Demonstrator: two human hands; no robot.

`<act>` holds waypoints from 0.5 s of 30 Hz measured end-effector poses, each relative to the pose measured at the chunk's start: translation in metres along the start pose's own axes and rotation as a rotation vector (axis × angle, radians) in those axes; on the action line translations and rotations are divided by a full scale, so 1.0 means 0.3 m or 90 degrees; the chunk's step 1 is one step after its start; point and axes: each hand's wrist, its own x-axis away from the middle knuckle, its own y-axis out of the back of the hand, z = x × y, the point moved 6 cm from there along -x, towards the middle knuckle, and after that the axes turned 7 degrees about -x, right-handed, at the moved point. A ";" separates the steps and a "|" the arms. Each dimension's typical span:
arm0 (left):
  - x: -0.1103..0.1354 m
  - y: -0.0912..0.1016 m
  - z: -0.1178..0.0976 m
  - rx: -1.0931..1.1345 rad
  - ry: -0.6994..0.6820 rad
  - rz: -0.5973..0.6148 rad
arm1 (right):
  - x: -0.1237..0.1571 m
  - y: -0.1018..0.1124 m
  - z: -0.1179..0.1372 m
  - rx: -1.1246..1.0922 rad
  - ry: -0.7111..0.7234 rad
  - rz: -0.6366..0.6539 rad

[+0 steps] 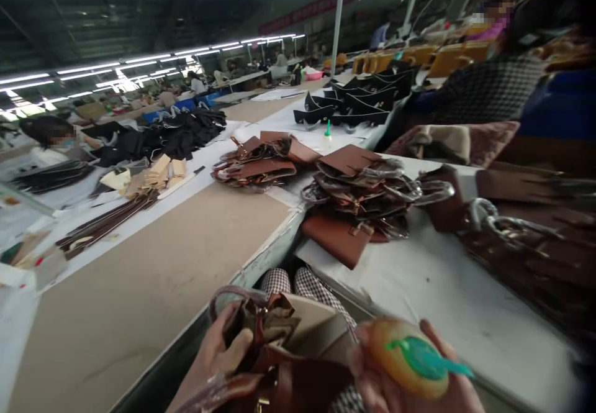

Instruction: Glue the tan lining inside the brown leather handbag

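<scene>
At the near bottom edge of the view, the left hand (pixel 212 357) is wrapped around a brown leather bag (pixel 279 363), fingers curled over its open mouth, where a tan lining and a curved handle show. Just to its right, the right hand (pixel 410 382) grips a small orange glue bottle (pixel 405 357) with a green nozzle pointing right. Both hands sit low, over a narrow gap between two work surfaces, with checked cloth visible in the gap beneath them.

To the left, a long brown table (pixel 153 282) runs far into the scene; its near stretch is bare, and its pale right edge borders the gap. To the right, a white table (pixel 447 301) has open surface near the hands. Further on it, a heap of brown bag pieces with metal rings (pixel 358 195) lies close to its left edge, and another brown pile (pixel 261 161) sits beyond on the left table. More dark brown pieces (pixel 535 239) crowd the right side. Black pieces (pixel 358 99) lie far off, where blurred persons work.
</scene>
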 end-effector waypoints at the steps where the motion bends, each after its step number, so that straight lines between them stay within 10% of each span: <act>1: 0.020 -0.023 0.000 0.056 0.050 0.028 | -0.002 -0.011 0.033 -0.002 0.018 0.012; 8: 0.036 -0.254 -0.108 0.057 -0.006 0.255 | 0.021 -0.041 0.163 0.100 0.094 0.048; 15: 0.034 -0.322 -0.153 -0.356 -0.388 0.092 | 0.084 -0.004 0.200 0.077 0.097 0.018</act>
